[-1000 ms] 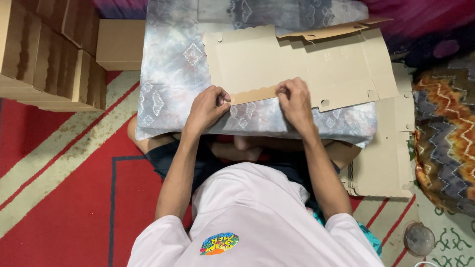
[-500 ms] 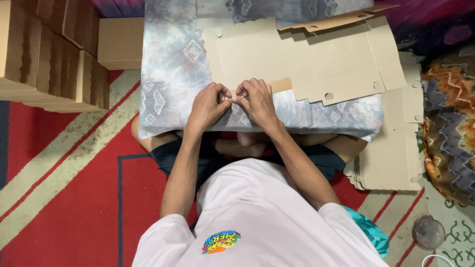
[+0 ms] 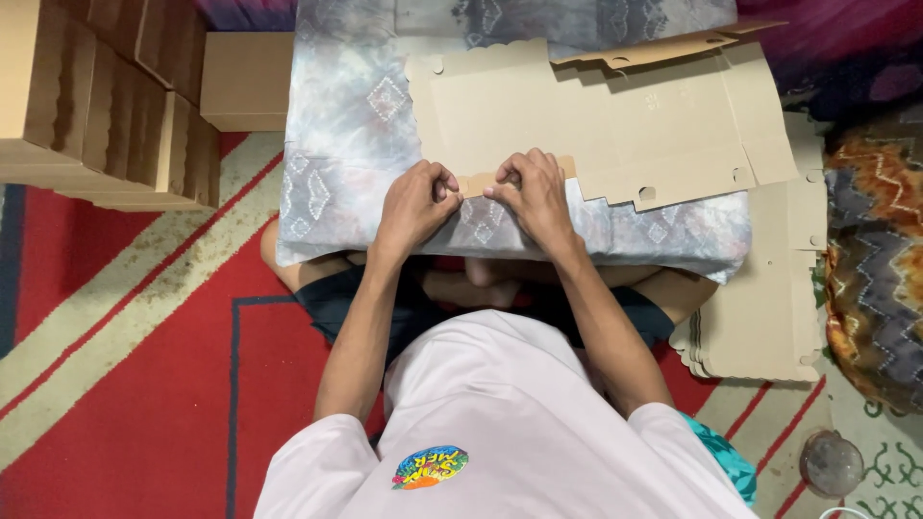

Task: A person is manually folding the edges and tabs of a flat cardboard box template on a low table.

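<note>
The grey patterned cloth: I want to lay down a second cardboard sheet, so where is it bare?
The cloth is bare on its left strip, between the folded boxes and the flat cardboard. The near edge is crowded: left hand and right hand pinch the cardboard's flap there. Right of the cloth lies a stack of flat sheets.

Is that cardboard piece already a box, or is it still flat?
Mostly flat. The cardboard sheet lies spread on the grey cushion; only its near edge flap is folded over, under the left hand and right hand.
</note>
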